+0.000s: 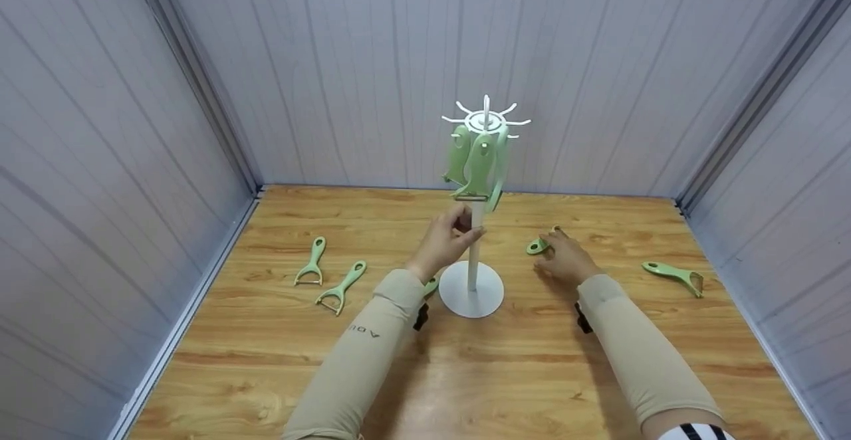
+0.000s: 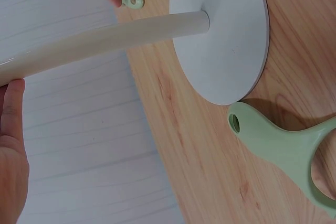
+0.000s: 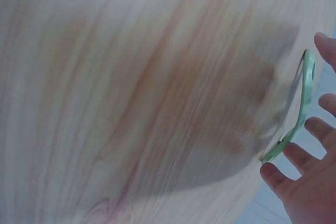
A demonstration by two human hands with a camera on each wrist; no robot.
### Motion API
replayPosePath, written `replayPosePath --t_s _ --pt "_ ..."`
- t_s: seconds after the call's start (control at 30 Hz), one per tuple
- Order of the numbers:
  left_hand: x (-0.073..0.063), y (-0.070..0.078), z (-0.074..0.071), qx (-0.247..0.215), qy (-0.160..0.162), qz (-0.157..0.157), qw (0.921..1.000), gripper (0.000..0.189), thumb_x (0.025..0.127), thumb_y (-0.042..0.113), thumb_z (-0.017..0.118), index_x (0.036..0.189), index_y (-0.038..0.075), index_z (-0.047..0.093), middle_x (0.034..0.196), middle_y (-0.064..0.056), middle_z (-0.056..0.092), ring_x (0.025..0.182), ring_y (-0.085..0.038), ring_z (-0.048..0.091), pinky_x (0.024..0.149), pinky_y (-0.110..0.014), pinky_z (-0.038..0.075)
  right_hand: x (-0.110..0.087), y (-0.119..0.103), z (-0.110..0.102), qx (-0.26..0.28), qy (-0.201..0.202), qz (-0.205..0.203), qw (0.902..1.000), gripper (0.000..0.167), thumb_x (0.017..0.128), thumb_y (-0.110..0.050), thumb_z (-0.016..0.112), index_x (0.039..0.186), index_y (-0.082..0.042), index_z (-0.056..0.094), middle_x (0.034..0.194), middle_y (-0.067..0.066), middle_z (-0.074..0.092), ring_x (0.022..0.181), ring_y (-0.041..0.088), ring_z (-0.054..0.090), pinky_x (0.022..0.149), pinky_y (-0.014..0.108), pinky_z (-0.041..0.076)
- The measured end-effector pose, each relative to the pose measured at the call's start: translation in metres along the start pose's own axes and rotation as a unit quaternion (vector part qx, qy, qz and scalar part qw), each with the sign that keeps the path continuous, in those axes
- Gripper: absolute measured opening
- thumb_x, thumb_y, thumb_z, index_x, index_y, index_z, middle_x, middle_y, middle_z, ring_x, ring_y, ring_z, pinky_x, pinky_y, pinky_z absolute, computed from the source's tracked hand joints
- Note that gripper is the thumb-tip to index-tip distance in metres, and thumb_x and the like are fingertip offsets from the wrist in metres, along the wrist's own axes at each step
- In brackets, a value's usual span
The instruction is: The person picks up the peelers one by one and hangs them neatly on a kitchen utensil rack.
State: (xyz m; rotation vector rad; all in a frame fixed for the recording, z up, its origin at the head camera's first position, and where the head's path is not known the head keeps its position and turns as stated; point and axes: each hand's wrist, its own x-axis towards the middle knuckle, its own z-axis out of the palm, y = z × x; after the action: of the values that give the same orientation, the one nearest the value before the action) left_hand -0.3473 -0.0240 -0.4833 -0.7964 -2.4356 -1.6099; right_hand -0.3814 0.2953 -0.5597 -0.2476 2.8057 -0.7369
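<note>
My left hand [image 1: 444, 240] grips the pole of a white stand [image 1: 471, 300] between thumb and fingers, below the ring of hooks at its top. Several green peelers [image 1: 480, 164] hang from those hooks. To the right of the stand, my right hand [image 1: 568, 259] is over another green peeler [image 1: 536, 246], partly hiding it. The right wrist view shows its fingers spread beside that peeler [image 3: 306, 93], not curled round it. One more peeler [image 2: 273, 142] lies by the stand's base in the left wrist view; my left arm mostly covers it in the head view.
Two green peelers, a farther one [image 1: 315, 264] and a nearer one [image 1: 342, 288], lie on the wooden table [image 1: 492, 380] at the left. Another peeler [image 1: 673, 272] lies at the far right. Pale panel walls [image 1: 346, 81] enclose the table at the back and sides.
</note>
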Motion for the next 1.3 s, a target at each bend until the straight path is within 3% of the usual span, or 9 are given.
replayPosePath --t_s 0.2,0.43,0.53,0.7,0.83,1.0,1.3 --pt "0.001 0.002 0.0 0.0 0.0 -0.004 1.0 0.015 0.105 0.014 0.074 0.109 0.004 0.064 0.103 -0.012 0.073 0.092 -0.011 0.064 0.083 -0.026 0.056 -0.001 0.001 -0.001 -0.047 0.009 -0.007 0.9988 0.07 0.108 -0.028 0.067 0.166 0.0 0.04 0.173 0.033 0.028 0.159 0.062 0.021 0.123 0.079 0.027" --pt "0.001 0.001 0.0 -0.011 -0.006 0.0 0.9999 0.014 0.106 0.015 0.073 0.11 0.004 0.065 0.103 -0.013 0.073 0.095 -0.017 0.068 0.089 -0.042 0.061 0.0 0.006 0.001 -0.078 0.024 -0.032 0.9961 0.059 0.108 -0.023 0.061 0.161 -0.001 0.049 0.165 0.033 0.04 0.147 0.063 0.04 0.114 0.077 0.041" --pt "0.001 0.001 0.0 -0.004 -0.005 0.004 1.0 0.014 0.106 0.016 0.073 0.109 0.004 0.065 0.103 -0.012 0.072 0.095 -0.018 0.068 0.087 -0.038 0.061 -0.003 0.006 0.001 -0.079 0.032 -0.036 0.9957 0.054 0.108 -0.02 0.06 0.158 -0.002 0.053 0.164 0.032 0.042 0.144 0.063 0.043 0.113 0.077 0.041" --pt "0.003 0.0 0.0 -0.003 -0.007 0.007 0.9999 0.014 0.106 0.016 0.073 0.11 0.004 0.066 0.103 -0.012 0.073 0.095 -0.018 0.068 0.085 -0.029 0.059 -0.008 0.005 0.001 -0.073 0.027 -0.028 0.9965 0.051 0.107 -0.015 0.06 0.157 -0.004 0.055 0.168 0.029 0.042 0.152 0.062 0.036 0.121 0.076 0.035" --pt "0.003 0.0 0.0 -0.008 -0.007 0.002 0.9999 0.014 0.106 0.016 0.073 0.111 0.005 0.066 0.103 -0.011 0.073 0.095 -0.017 0.069 0.086 -0.03 0.059 -0.012 0.003 0.001 -0.066 0.027 -0.029 0.9971 0.048 0.106 -0.011 0.064 0.154 -0.002 0.059 0.163 0.027 0.051 0.15 0.056 0.044 0.123 0.072 0.034" --pt "0.001 -0.001 0.001 -0.006 -0.006 -0.002 1.0 0.015 0.105 0.016 0.073 0.111 0.004 0.067 0.103 -0.012 0.074 0.094 -0.016 0.069 0.085 -0.029 0.059 -0.016 -0.001 0.003 -0.068 0.034 -0.028 0.9967 0.042 0.104 -0.006 0.069 0.146 0.0 0.066 0.152 0.024 0.063 0.139 0.049 0.057 0.119 0.067 0.043" --pt "0.001 -0.002 0.002 -0.011 -0.003 0.006 0.9999 0.013 0.105 0.011 0.073 0.108 0.002 0.064 0.101 -0.014 0.073 0.09 -0.013 0.065 0.083 -0.027 0.058 -0.027 -0.004 0.008 -0.06 0.046 -0.025 0.9968 0.042 0.102 -0.004 0.073 0.143 0.002 0.067 0.148 0.026 0.065 0.136 0.048 0.061 0.111 0.064 0.051"
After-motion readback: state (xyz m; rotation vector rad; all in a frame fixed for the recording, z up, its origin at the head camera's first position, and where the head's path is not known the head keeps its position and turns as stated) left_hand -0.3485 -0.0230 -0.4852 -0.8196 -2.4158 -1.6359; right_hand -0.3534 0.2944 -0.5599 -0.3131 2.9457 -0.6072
